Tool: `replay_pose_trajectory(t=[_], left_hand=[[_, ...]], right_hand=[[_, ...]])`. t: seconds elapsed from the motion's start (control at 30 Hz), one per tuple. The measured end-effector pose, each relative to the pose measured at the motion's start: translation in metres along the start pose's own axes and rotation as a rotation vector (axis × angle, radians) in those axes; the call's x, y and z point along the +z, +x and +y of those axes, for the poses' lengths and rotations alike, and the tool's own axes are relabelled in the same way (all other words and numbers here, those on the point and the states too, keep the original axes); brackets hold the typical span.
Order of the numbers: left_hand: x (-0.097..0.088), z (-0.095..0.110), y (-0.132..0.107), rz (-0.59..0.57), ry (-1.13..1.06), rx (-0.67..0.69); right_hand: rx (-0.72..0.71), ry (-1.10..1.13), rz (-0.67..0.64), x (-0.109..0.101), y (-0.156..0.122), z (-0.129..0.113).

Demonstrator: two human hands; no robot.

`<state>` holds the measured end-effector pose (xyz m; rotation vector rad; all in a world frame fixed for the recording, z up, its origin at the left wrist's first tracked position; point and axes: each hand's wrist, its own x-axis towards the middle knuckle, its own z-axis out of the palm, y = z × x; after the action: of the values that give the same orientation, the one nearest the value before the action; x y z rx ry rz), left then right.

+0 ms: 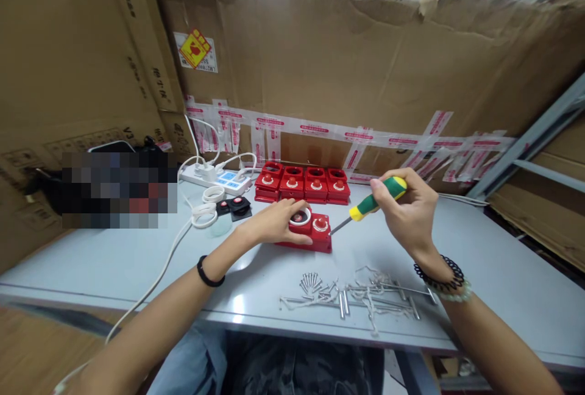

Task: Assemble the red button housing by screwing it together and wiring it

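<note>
My left hand [283,222] is closed over the left part of a red box with a red dome [323,241], pressing it to the table. A white ring [307,218] surrounds a dark round part in the box, beside my fingers. In my right hand [409,215] is a screwdriver [368,206] with a green and yellow handle. Its shaft slants down left, and the tip meets the box's right end near the dome. Whether a screw sits under the tip is too small to tell. Several loose screws [311,283] lie in front of the box.
Behind stand several similar red boxes [292,185] in a row. White rings [204,215], black round parts [238,205] and a power strip [228,180] with cables lie left. Metal rods [343,303] and white strings are near the front edge. Cardboard [365,66] walls the back.
</note>
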<state>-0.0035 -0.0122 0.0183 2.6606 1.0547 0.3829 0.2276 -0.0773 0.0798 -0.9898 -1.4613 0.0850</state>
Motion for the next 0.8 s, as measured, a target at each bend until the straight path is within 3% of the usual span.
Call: replay_pose_trajectory(t=[0.13, 0.8], left_hand=[[-0.001, 0.001, 0.0, -0.01, -0.007, -0.015], [0.001, -0.001, 0.001, -0.002, 0.011, -0.017]], right_hand=[[-0.011, 0.002, 0.04, 0.0, 0.002, 0.002], [0.008, -0.026, -0.033, 0.006, -0.004, 0.012]])
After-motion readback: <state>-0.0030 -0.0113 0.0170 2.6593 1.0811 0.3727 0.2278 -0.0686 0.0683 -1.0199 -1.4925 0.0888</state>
